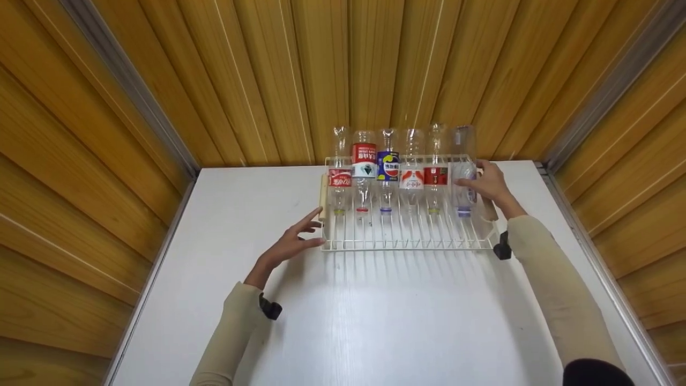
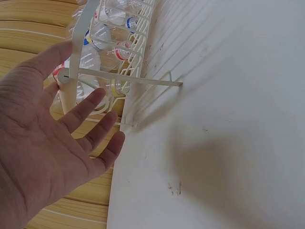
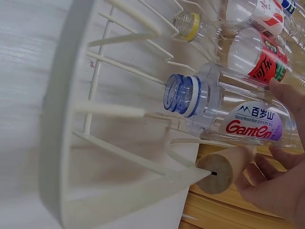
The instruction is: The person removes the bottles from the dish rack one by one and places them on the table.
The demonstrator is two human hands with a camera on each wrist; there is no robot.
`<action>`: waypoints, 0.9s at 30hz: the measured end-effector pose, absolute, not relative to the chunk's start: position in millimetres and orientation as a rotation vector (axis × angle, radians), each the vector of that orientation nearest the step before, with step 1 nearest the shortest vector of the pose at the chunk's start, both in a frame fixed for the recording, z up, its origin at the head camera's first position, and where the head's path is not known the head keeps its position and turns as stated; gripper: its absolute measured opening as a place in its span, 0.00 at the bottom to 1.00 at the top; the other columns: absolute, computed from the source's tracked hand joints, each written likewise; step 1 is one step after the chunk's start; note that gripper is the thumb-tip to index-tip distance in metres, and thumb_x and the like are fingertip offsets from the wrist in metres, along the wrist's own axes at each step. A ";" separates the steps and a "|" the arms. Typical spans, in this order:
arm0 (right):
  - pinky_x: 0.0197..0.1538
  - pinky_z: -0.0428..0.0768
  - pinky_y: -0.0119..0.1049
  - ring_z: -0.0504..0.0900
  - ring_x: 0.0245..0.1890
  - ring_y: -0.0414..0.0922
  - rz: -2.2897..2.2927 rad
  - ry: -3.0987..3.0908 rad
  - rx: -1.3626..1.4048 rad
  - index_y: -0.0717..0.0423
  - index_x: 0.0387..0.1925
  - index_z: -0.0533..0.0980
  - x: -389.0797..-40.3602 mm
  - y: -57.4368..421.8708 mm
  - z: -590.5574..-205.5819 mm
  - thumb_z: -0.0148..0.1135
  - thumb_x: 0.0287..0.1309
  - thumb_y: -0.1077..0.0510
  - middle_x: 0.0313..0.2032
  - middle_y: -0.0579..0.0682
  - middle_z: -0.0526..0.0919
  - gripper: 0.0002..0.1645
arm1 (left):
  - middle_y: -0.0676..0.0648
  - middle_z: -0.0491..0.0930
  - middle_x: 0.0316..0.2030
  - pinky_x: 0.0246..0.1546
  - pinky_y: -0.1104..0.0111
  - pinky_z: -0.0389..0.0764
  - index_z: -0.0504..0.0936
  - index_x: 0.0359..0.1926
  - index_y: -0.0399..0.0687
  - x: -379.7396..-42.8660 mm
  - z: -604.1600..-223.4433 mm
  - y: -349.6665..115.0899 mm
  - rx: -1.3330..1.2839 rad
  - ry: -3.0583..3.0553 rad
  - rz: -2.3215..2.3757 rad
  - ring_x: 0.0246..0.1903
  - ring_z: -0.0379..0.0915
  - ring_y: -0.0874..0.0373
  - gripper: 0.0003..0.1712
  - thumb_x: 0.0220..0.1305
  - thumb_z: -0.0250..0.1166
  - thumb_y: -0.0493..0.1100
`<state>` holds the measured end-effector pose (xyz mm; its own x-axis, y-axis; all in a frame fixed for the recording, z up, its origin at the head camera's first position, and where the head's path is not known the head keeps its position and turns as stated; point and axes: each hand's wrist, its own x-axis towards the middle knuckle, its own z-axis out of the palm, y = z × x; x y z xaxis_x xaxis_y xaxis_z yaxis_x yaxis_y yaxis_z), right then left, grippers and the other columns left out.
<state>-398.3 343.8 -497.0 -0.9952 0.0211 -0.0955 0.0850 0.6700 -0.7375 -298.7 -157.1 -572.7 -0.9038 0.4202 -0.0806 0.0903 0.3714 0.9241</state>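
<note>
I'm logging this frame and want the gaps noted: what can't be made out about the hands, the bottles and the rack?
- Right hand: the right wrist view cuts it off at the edge, so its hold on the clear bottle is uncertain.
- Left hand: whether it touches the rack is unclear in the head view.
- Bottle labels: too small in the head view; only the clear bottle's is readable.
- Rack's far wall: hidden by bottles.
</note>
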 end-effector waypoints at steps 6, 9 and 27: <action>0.74 0.63 0.64 0.62 0.72 0.70 -1.237 2.819 0.042 0.67 0.76 0.50 -392.9 342.9 -497.6 0.69 0.63 0.47 0.72 0.74 0.62 0.55 | 0.33 0.65 0.73 0.70 0.33 0.59 0.49 0.82 0.59 -300.0 -575.6 -157.3 0.433 2.346 1.519 0.73 0.56 0.30 0.47 0.71 0.65 0.43; 0.73 0.65 0.64 0.64 0.71 0.69 -1.263 2.838 0.009 0.66 0.76 0.51 -390.9 341.3 -497.4 0.70 0.63 0.49 0.71 0.73 0.64 0.53 | 0.35 0.67 0.73 0.71 0.33 0.57 0.51 0.82 0.64 -300.1 -575.6 -158.1 0.431 2.350 1.527 0.73 0.57 0.32 0.47 0.70 0.66 0.44; 0.66 0.74 0.64 0.71 0.66 0.66 -1.233 2.891 -0.387 0.57 0.79 0.54 -360.0 304.1 -470.9 0.75 0.58 0.53 0.69 0.67 0.69 0.55 | 0.37 0.65 0.75 0.73 0.35 0.56 0.48 0.82 0.66 -295.3 -570.7 -159.8 0.473 2.330 1.515 0.75 0.55 0.35 0.47 0.71 0.65 0.50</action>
